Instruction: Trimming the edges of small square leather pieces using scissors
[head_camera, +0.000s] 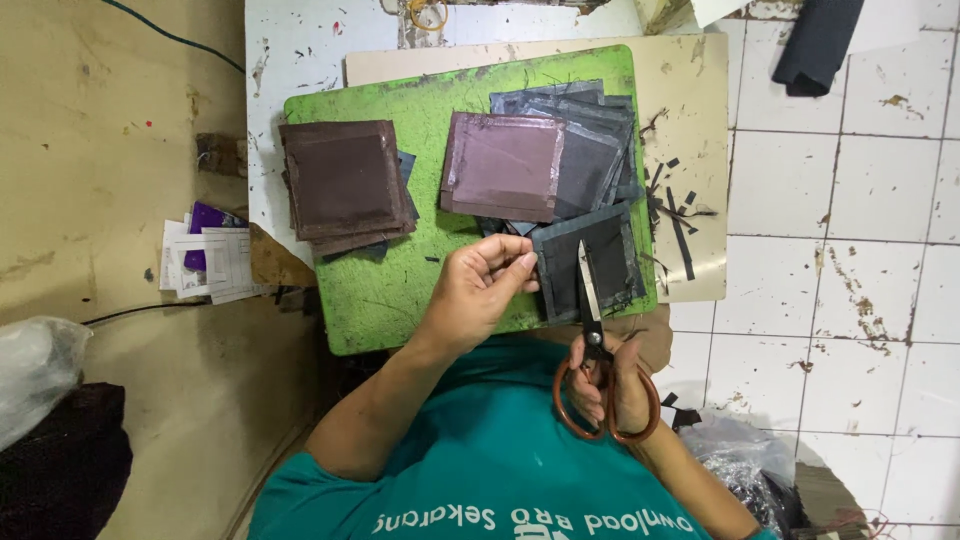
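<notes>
My left hand (478, 290) pinches the left edge of a dark grey square piece (610, 262) lying on the near right part of a green cutting board (385, 290). My right hand (612, 385) grips brown-handled scissors (590, 300), their blades pointing away across the dark piece. Beyond it, a purplish-brown square (503, 165) rests on a pile of dark grey squares (600, 140). A stack of brown squares (345, 180) sits on the board's left part.
Thin black offcuts (680, 220) lie on a beige board (690, 110) to the right. Papers (210, 260) sit left of the table. A white tiled floor (850, 250) lies right, with a dark cloth (815, 45) and a plastic bag (735, 460).
</notes>
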